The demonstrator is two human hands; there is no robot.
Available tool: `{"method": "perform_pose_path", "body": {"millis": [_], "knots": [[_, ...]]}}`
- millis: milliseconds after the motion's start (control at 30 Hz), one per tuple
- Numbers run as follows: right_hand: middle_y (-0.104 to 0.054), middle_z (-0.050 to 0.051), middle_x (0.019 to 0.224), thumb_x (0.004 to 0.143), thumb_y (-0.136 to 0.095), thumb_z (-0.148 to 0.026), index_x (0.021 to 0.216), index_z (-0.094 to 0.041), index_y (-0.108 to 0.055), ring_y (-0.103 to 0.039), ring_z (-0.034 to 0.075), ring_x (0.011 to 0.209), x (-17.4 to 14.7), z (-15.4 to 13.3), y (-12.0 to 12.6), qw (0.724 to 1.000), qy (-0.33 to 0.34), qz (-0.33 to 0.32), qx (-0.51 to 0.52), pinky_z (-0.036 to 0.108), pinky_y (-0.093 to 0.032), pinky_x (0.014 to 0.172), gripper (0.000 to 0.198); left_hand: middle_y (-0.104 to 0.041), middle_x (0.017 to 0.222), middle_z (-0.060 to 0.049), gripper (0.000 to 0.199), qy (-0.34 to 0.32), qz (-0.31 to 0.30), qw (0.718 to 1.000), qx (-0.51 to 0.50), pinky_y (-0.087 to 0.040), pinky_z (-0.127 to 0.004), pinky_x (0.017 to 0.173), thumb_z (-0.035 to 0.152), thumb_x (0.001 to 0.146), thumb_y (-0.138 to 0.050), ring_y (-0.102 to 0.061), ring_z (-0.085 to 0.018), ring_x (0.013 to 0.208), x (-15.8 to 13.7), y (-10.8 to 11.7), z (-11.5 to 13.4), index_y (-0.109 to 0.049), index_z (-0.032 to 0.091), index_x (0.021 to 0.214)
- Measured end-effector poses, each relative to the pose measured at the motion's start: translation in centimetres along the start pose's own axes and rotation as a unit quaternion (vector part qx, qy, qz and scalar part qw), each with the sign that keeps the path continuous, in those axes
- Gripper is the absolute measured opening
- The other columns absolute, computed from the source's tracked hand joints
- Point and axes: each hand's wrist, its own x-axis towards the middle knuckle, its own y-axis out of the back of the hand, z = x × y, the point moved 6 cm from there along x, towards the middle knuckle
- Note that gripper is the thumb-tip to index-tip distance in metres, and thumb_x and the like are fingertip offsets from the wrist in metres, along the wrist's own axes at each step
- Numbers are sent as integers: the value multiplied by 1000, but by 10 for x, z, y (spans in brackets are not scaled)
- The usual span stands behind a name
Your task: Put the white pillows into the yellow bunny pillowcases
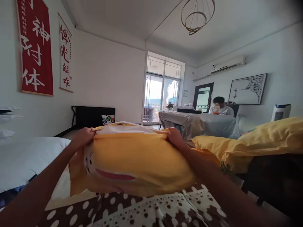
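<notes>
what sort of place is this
Probably a room in a home, perhaps a living room, given the red hanging scroll with white characters, white wall-mounted air conditioner and brown-and-white polka-dot cloth.

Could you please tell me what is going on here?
A person's left hand and right hand each grip the far edge of what looks like a yellow pillowcase, with white fabric showing between them. The pillowcase bulges in front of the person, over a brown-and-white spotted cloth. Across the room, another person sits behind a covered table.
</notes>
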Motion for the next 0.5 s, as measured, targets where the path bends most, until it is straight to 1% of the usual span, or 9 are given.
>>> {"method": "perform_pose_path", "body": {"millis": [67,100,200,267,333,400,433,467,500], "knots": [[-66,7,74,67,-47,-13,70,-17,-62,-59,20,76,3,1,8,999,10,-40,-33,24,-36,64,15,-43,36,1,27,-3,-101,993,61,-35,-28,58,28,72,-54,-50,-18,48,9,8,-4,-48,19,47],[-66,9,76,69,-47,-14,70,-16,-61,-59,21,79,2,2,8,997,10,-55,-48,25,-36,65,14,-41,33,1,26,0,-131,988,86,-36,-29,58,27,72,-54,-51,-19,46,8,10,-7,-49,19,48],[-67,11,83,77,-44,-16,76,-16,-62,-61,22,84,-16,5,-6,990,10,-115,-80,26,-38,67,17,-44,32,-1,25,11,-172,977,125,-39,-31,56,28,75,-48,-54,-22,46,-5,6,-17,-52,20,52],[-66,9,75,79,-48,-20,76,-16,-62,-63,20,72,-37,6,-27,976,20,-200,-86,25,-40,63,15,-55,43,-5,27,2,-221,970,104,-41,-30,53,33,75,-47,-59,-24,53,-21,-5,-22,-56,19,55],[-65,4,63,80,-54,-28,77,-17,-63,-61,16,59,-62,12,-46,950,40,-300,-74,23,-41,59,15,-70,72,-8,33,-23,-298,953,47,-46,-27,55,45,75,-47,-66,-24,72,-41,-20,-31,-66,18,72],[-66,1,65,81,-56,-39,84,-19,-65,-61,13,56,-87,28,-57,912,64,-403,-39,21,-43,56,22,-69,106,-4,43,-41,-349,936,-27,-51,-25,62,56,74,-46,-66,-23,92,-61,-30,-55,-68,25,95],[-67,2,68,81,-55,-45,87,-20,-65,-61,13,58,-99,42,-57,896,70,-437,-29,21,-43,56,28,-67,112,-4,47,-40,-355,932,-54,-52,-25,65,60,73,-47,-65,-23,96,-70,-34,-75,-68,27,99],[-68,3,71,80,-54,-49,85,-20,-66,-61,14,59,-109,60,-55,886,71,-456,-30,22,-44,56,32,-68,110,-4,47,-32,-348,934,-68,-52,-26,65,62,71,-49,-65,-24,96,-79,-38,-100,-69,27,96],[-68,4,71,79,-53,-53,80,-19,-66,-61,16,59,-116,81,-49,888,64,-454,-41,24,-45,56,37,-70,97,-6,46,-13,-326,944,-55,-52,-28,61,62,67,-52,-66,-26,88,-89,-41,-130,-70,25,85]]}}
